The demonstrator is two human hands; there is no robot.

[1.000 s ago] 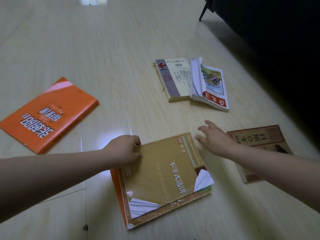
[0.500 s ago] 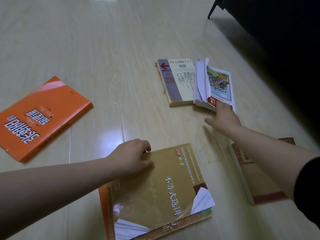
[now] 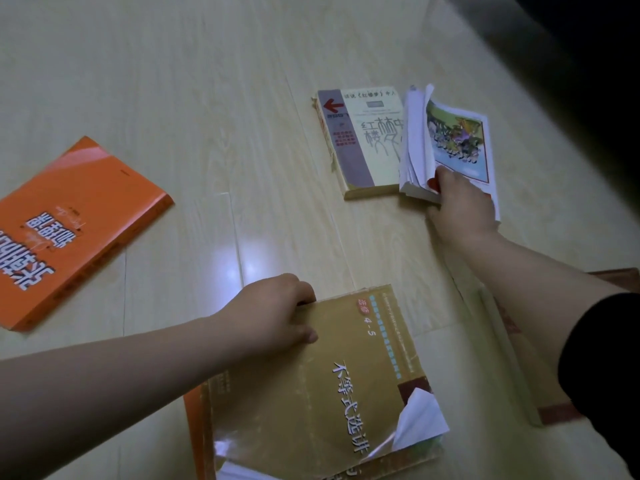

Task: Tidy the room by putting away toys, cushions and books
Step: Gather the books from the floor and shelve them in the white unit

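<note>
**Wood floor scattered with books, a hand on two of them**

Tan and worn, the nearest book (image 3: 311, 393) lies flat on the pale plank floor (image 3: 207, 98) at the bottom of the view, its glossy cover peeling back at the near right corner. It sits on top of an orange volume (image 3: 192, 427), of which only a strip shows along the left edge. The left hand (image 3: 273, 317) grips the tan book's far left corner, fingers (image 3: 304, 296) curled over the edge and thumb pressed on the cover.

To the right, a brown book (image 3: 523, 386) lies on the floor, largely covered by the right forearm and its black sleeve (image 3: 602, 375), which cross over it. Well off to the left rests a large orange book (image 3: 69, 230) with white lettering, apart from everything else.

Farther out, a cream book (image 3: 360, 143) with a red arrow lies flat. Touching its right side, and overlapping it with fanned loose pages, is a picture-cover book (image 3: 453, 140). The right hand (image 3: 460, 202) holds this one at its near edge, thumb on the cover; the other fingers are hidden behind the hand. Dark furniture (image 3: 571, 64) fills the far right corner.
</note>
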